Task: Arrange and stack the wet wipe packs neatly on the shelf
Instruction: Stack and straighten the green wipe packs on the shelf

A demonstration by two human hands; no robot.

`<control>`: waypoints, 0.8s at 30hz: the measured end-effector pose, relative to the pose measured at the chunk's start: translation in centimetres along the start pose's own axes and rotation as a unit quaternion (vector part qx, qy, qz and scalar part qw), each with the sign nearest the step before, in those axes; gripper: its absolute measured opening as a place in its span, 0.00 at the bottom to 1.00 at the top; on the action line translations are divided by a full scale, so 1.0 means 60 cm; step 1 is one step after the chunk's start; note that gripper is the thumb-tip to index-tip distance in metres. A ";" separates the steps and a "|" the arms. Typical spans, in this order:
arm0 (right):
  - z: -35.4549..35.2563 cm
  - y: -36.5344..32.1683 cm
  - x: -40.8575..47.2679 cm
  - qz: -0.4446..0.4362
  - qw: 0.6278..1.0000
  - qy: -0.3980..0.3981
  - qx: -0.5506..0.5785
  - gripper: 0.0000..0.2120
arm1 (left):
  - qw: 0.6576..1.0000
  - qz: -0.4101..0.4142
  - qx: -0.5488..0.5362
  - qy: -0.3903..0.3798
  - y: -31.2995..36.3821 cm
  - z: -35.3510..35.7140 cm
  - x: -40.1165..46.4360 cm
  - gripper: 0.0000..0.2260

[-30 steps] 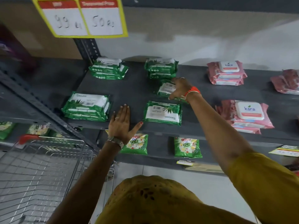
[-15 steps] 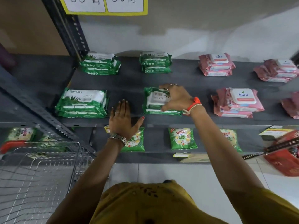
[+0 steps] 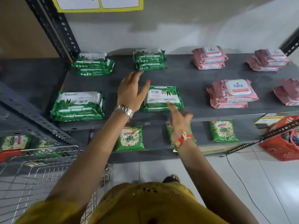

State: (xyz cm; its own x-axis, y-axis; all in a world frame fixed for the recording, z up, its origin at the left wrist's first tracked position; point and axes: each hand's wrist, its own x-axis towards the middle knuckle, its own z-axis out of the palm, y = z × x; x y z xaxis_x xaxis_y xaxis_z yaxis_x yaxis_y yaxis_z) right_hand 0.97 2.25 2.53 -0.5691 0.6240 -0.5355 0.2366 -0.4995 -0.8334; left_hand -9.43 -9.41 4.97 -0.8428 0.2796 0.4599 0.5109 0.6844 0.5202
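Green wet wipe packs lie in stacks on the dark grey shelf (image 3: 186,75): a front-left stack (image 3: 77,105), a front-middle stack (image 3: 163,98), a back-left stack (image 3: 93,63) and a back-middle stack (image 3: 149,59). Pink wet wipe stacks sit to the right, one at the front (image 3: 233,94) and one at the back (image 3: 209,58). My left hand (image 3: 131,91) hovers open over the shelf just left of the front-middle stack, fingers pointing toward the back. My right hand (image 3: 179,117) is at the shelf's front edge, its fingertip touching that stack's near edge.
Green detergent pouches (image 3: 130,138) lie on the lower shelf. A wire shopping trolley (image 3: 37,168) stands at the lower left. A red plastic basket (image 3: 281,143) sits at the right. More pink packs (image 3: 268,60) fill the far right. A yellow price sign (image 3: 100,4) hangs above.
My right hand has let go of the pack it laid on the front-middle stack and drawn back to the shelf edge. My left hand has lifted off the shelf and reached forward.
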 end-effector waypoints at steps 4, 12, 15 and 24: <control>0.039 -0.004 0.010 0.055 0.997 -0.016 0.052 0.43 | 0.957 -0.057 0.000 -0.283 0.022 0.031 0.091 0.24; 0.058 -0.051 0.049 0.059 0.994 -0.036 -0.089 0.41 | 0.913 -0.134 -0.066 -0.379 -0.003 0.052 0.090 0.19; 0.054 -0.084 0.062 0.043 0.984 -0.095 -0.147 0.35 | 0.891 -0.228 -0.108 -0.378 -0.009 0.046 0.076 0.19; 0.077 -0.163 0.096 -0.029 0.861 -0.176 -0.476 0.19 | 0.613 -0.569 -0.511 -0.197 0.038 0.059 -0.024 0.09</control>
State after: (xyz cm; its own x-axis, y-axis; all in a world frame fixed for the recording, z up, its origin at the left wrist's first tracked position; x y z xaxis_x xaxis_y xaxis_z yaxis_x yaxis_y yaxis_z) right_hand -8.30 7.96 8.23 -0.7655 0.3275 -0.5539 0.6428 0.3493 -0.6818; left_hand -7.67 -5.86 2.94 -0.6240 0.2912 -0.7252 -0.7774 -0.1367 0.6140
